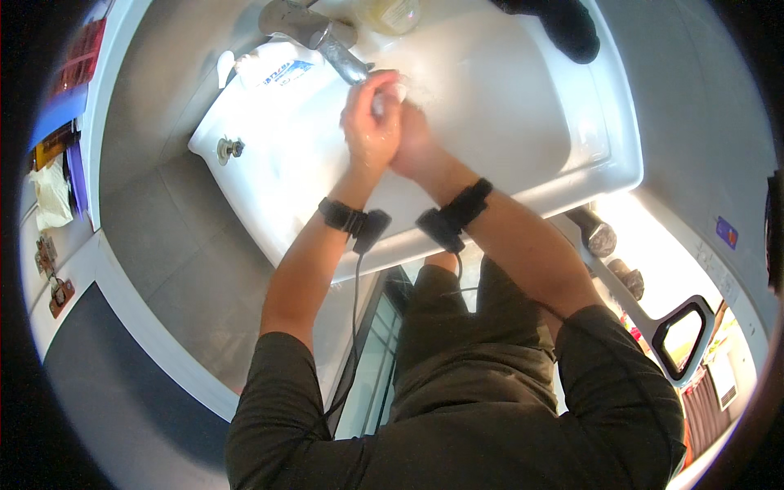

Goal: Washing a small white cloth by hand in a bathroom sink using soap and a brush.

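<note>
Both my hands are together over the white sink (523, 106), just under the end of the metal faucet spout (343, 61). My left hand (371, 126) has its fingers curled up and around, close against the right. A small white patch (398, 91) shows at its fingertips; whether it is soap, lather or water cannot be told. My right hand (412, 139) presses against the left from the other side, smeared by motion, and its fingers are mostly hidden. Each wrist wears a black strap with a small dark box and a cable.
A bottle of yellowish liquid (388, 12) stands behind the faucet. A black object (567, 33) lies on the sink's far right rim. A white item with blue print (286, 69) sits left of the spout. A metal fitting (229, 150) is on the left side.
</note>
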Motion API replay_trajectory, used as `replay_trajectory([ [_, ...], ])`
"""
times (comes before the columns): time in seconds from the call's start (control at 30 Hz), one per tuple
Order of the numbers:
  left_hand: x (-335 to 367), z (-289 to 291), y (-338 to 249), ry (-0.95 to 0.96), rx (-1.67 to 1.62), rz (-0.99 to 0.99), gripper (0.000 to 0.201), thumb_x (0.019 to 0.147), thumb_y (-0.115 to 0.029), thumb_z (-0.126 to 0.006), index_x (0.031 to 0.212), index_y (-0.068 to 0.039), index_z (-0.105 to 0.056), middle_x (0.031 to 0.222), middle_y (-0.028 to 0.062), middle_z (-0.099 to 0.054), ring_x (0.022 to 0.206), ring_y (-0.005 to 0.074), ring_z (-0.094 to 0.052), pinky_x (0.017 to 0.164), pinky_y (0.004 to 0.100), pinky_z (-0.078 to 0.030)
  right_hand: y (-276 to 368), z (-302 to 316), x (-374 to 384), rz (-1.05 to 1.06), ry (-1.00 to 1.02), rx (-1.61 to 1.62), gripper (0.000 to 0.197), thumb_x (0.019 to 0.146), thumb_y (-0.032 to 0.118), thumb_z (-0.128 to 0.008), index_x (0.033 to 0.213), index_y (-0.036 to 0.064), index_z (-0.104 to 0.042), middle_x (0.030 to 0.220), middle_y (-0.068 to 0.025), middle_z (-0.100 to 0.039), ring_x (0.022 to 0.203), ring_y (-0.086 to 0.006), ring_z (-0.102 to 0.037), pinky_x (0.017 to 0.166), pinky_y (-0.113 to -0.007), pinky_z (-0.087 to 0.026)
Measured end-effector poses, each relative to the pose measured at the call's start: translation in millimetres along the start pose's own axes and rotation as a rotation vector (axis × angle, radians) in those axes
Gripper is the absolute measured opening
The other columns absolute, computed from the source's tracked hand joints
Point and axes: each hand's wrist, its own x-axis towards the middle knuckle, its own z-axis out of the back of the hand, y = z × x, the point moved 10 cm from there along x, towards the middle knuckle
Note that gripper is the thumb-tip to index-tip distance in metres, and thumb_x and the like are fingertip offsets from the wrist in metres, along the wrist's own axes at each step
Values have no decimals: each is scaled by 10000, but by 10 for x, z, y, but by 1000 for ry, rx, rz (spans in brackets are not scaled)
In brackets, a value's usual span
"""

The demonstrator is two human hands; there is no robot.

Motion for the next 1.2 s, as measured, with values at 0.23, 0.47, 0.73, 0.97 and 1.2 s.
replay_trajectory([
  [0.23, -204, 156, 21, -63, 48, -43, 360, 1001, -29, -497, 1348, 0, -587, 1122, 129, -700, 940, 148, -628, 771, 266, -500, 75, -246, -106, -193, -79, 94, 461, 1094, 452, -313, 1246, 81, -541, 1133, -70, -599, 1022, -185, -576, 939, -353, -494],
  [0.47, -232, 135, 386, -17, 49, 190, 313, 1048, -186, -525, 1296, -27, -628, 1247, 149, -676, 1104, 209, -632, 974, 333, -478, -2, -125, -29, -283, -22, 91, 454, 1094, 467, -314, 1269, 93, -503, 1169, -83, -561, 1094, -220, -545, 998, -396, -470],
  [0.73, -22, -93, 404, 5, -146, 169, 284, 1019, -155, -552, 1258, -53, -668, 1285, 118, -666, 1177, 221, -605, 1018, 319, -441, 460, -163, -91, 616, 275, -344, 444, 1098, 437, -324, 1309, 77, -476, 1243, -98, -557, 1132, -232, -561, 1000, -391, -486],
  [0.97, 307, -204, 577, 30, -174, 379, 339, 972, -334, -657, 959, -6, -742, 846, 104, -741, 801, 181, -687, 770, 308, -525, 147, -121, 67, -15, 49, 96, 502, 1103, 471, -235, 1364, 104, -457, 1305, -95, -564, 1170, -233, -570, 996, -387, -483],
  [1.2, 460, -282, 699, 199, 144, 439, 468, 980, -422, -618, 905, 28, -722, 723, 148, -693, 711, 240, -672, 724, 353, -522, 60, -94, -174, -266, 36, 269, 618, 1085, 524, -222, 1448, 51, -384, 1392, -154, -527, 1245, -283, -540, 1078, -431, -424],
])
